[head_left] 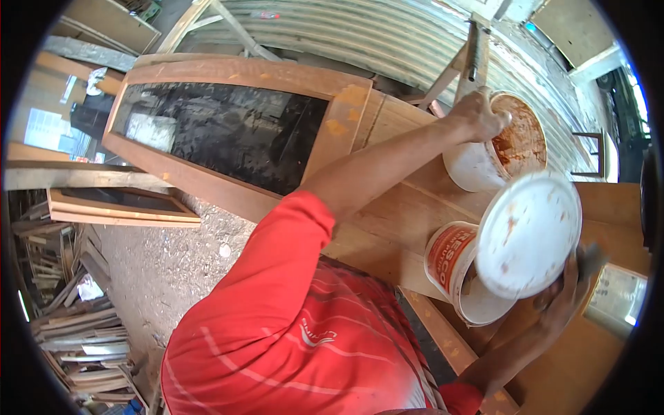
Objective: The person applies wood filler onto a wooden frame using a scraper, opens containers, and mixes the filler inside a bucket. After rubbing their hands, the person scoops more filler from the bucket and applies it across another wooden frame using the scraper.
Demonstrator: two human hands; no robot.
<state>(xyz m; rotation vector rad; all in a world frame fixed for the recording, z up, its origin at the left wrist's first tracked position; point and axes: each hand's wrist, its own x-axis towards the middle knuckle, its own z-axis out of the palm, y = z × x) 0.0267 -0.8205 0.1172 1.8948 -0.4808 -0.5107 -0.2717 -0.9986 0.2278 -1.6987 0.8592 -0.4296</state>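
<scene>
My left hand (pixel 481 117) grips the rim of a white bucket (pixel 470 166) with reddish-brown paste smeared over its inside wall. In my right hand (pixel 564 287) is a round white lid (pixel 529 235), spotted with brown smears and held up beside the bucket. A dark, blurred piece (pixel 591 259) shows by the right fingers; I cannot make out what it is. Below the lid sits a second bucket (pixel 449 257) with an orange putty label, its opening partly covered by the lid. Both buckets rest on a wooden panel (pixel 387 200).
A wooden frame with a dark glossy pane (pixel 228 131) lies to the left on the bench. Another framed piece (pixel 128 206) is farther left. Stacked wood offcuts (pixel 86 346) lie on the floor at lower left. Corrugated sheeting (pixel 332 34) runs along the back. A clear container (pixel 615 301) stands at right.
</scene>
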